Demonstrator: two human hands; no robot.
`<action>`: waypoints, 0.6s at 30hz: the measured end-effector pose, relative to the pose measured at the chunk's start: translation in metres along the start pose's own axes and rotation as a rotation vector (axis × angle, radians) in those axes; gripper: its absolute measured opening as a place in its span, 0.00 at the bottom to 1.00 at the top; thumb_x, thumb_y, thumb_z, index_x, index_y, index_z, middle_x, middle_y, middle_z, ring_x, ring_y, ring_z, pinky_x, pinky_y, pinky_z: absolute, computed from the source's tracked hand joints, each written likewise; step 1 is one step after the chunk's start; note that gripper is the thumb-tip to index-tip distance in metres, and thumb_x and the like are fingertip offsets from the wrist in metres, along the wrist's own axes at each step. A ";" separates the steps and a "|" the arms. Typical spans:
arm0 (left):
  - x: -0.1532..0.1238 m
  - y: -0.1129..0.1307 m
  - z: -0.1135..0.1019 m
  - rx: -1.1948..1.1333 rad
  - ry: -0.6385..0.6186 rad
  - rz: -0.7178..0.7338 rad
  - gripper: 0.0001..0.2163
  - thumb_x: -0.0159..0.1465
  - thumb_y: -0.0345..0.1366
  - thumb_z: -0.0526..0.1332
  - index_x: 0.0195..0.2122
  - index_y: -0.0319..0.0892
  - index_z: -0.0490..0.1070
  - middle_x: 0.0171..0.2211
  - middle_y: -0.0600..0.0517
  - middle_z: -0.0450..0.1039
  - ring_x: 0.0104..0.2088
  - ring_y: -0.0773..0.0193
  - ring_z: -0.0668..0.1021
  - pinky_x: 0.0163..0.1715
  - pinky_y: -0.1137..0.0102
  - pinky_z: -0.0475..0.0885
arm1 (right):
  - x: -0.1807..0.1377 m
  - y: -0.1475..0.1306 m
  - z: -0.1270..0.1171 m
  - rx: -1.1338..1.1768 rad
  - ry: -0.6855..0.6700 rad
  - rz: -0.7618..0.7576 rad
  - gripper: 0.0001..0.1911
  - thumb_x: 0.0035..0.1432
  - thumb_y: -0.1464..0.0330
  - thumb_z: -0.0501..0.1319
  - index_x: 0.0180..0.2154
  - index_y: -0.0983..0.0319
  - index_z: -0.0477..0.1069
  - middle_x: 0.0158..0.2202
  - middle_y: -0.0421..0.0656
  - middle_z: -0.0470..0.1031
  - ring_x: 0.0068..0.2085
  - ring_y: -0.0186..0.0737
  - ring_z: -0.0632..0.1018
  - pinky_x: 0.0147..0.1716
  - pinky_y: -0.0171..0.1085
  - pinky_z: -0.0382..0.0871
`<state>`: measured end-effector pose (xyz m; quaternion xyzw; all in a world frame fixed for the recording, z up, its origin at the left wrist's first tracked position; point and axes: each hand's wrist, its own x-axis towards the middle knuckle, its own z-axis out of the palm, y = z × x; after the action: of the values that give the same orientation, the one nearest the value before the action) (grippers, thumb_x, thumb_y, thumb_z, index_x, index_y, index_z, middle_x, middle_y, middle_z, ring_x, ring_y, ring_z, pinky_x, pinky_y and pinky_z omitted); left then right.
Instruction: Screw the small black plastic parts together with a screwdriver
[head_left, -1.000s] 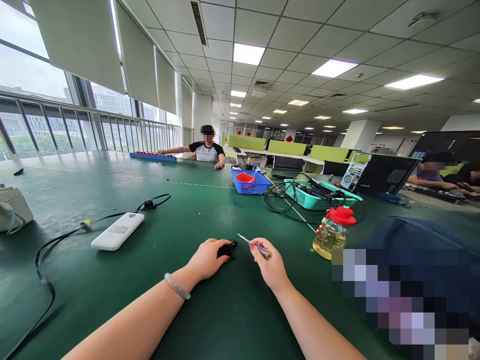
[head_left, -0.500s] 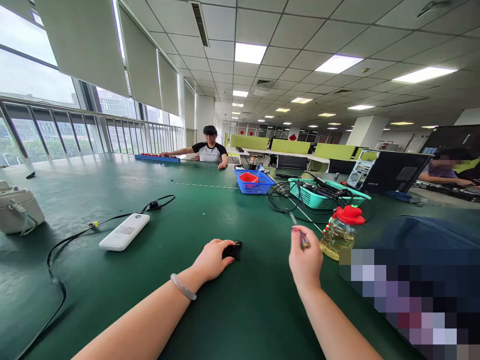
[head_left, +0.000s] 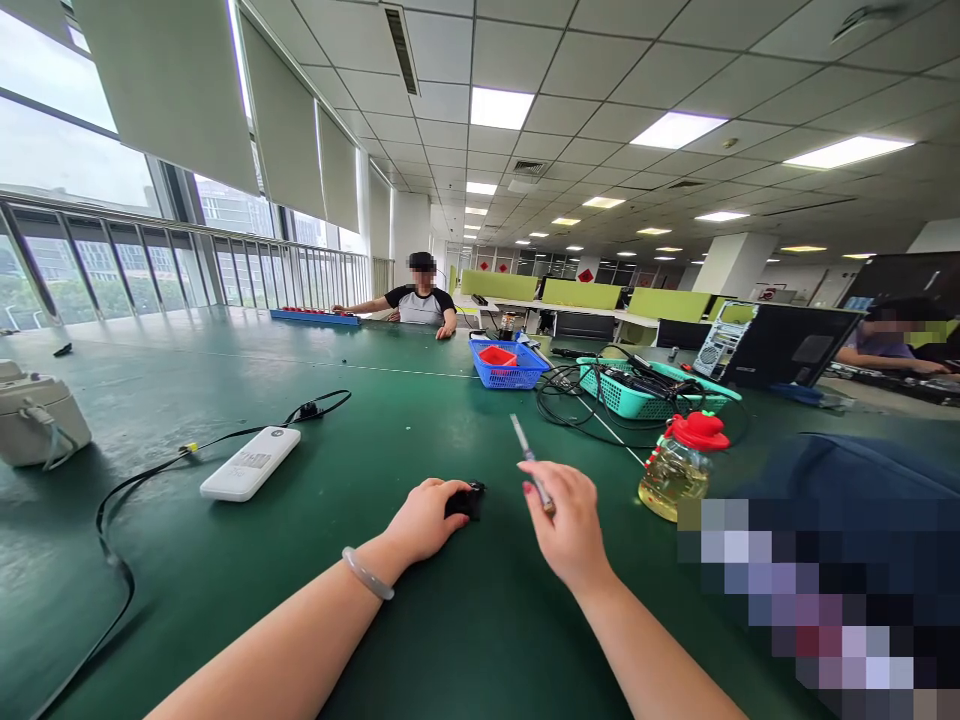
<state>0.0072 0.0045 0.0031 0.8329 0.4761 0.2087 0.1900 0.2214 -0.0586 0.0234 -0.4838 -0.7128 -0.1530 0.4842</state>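
My left hand (head_left: 427,515), with a pale bangle (head_left: 366,573) at the wrist, rests on the green tabletop. Its thumb and fingers are closed around the left side of a small black object (head_left: 472,502), whose kind I cannot make out. To the right of it, my right hand (head_left: 566,520) is raised a little above the table. A slim pen-shaped tool (head_left: 523,437) is gripped in its fingers, pale end pointing up and away to the left. The exact kind of tool is unclear. A gap separates the tool from the black object.
A white power bank (head_left: 251,463) and black cable (head_left: 135,475) lie left. To the right stands a red-lidded jar (head_left: 679,475). Beyond are a blue basket (head_left: 508,375), a teal basket (head_left: 634,402) with cables, and a monitor (head_left: 795,340). A person (head_left: 421,300) sits across the table.
My right hand has moved left with the slim tool, away from the jar and closer to the black object. My left hand has stayed in place.
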 end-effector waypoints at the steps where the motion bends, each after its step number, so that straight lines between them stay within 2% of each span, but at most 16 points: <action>1: 0.000 0.000 0.000 -0.002 -0.006 -0.013 0.20 0.59 0.37 0.63 0.54 0.49 0.72 0.51 0.48 0.74 0.54 0.53 0.73 0.57 0.60 0.66 | 0.000 0.009 0.000 -0.051 0.060 0.072 0.12 0.66 0.68 0.53 0.47 0.58 0.71 0.43 0.47 0.77 0.45 0.47 0.74 0.47 0.47 0.61; 4: 0.000 0.001 -0.001 -0.009 -0.017 -0.029 0.20 0.59 0.37 0.63 0.54 0.50 0.71 0.51 0.47 0.74 0.55 0.54 0.72 0.58 0.60 0.65 | -0.001 0.025 0.001 -0.144 0.152 0.191 0.13 0.67 0.66 0.51 0.47 0.59 0.71 0.43 0.48 0.76 0.44 0.50 0.74 0.45 0.48 0.62; 6: 0.000 0.000 -0.001 -0.011 -0.016 -0.026 0.20 0.59 0.37 0.63 0.54 0.50 0.71 0.51 0.48 0.74 0.54 0.54 0.73 0.58 0.60 0.65 | -0.002 0.020 0.002 -0.123 0.127 0.156 0.13 0.66 0.66 0.52 0.48 0.59 0.71 0.44 0.48 0.76 0.45 0.49 0.74 0.46 0.48 0.62; 11: 0.001 -0.002 0.003 0.000 0.022 0.035 0.18 0.59 0.36 0.63 0.52 0.48 0.72 0.48 0.49 0.76 0.52 0.54 0.74 0.55 0.62 0.67 | -0.001 -0.026 0.003 0.096 -0.129 -0.260 0.16 0.65 0.72 0.54 0.51 0.55 0.70 0.44 0.43 0.76 0.46 0.43 0.73 0.52 0.46 0.60; 13: 0.001 -0.003 0.004 0.001 0.036 0.047 0.17 0.60 0.37 0.62 0.51 0.47 0.73 0.47 0.48 0.76 0.51 0.54 0.74 0.54 0.63 0.67 | -0.001 -0.036 0.004 0.114 -0.177 -0.329 0.17 0.64 0.73 0.55 0.52 0.53 0.70 0.44 0.41 0.76 0.46 0.43 0.73 0.53 0.46 0.58; 15: 0.002 -0.004 0.004 -0.004 0.035 0.047 0.18 0.59 0.37 0.62 0.51 0.47 0.73 0.47 0.48 0.76 0.51 0.54 0.74 0.54 0.63 0.67 | -0.001 -0.034 0.005 0.094 -0.169 -0.302 0.16 0.64 0.73 0.55 0.51 0.53 0.70 0.44 0.41 0.76 0.47 0.43 0.73 0.53 0.46 0.58; 18: 0.001 -0.003 0.003 -0.007 0.016 0.020 0.20 0.58 0.36 0.64 0.53 0.49 0.72 0.48 0.49 0.75 0.52 0.54 0.74 0.56 0.62 0.66 | -0.003 -0.010 0.006 0.020 -0.083 -0.146 0.14 0.65 0.72 0.54 0.50 0.56 0.71 0.45 0.44 0.76 0.47 0.44 0.73 0.50 0.46 0.60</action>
<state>0.0071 0.0071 -0.0011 0.8353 0.4684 0.2189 0.1869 0.2103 -0.0606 0.0203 -0.4319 -0.7670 -0.1607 0.4465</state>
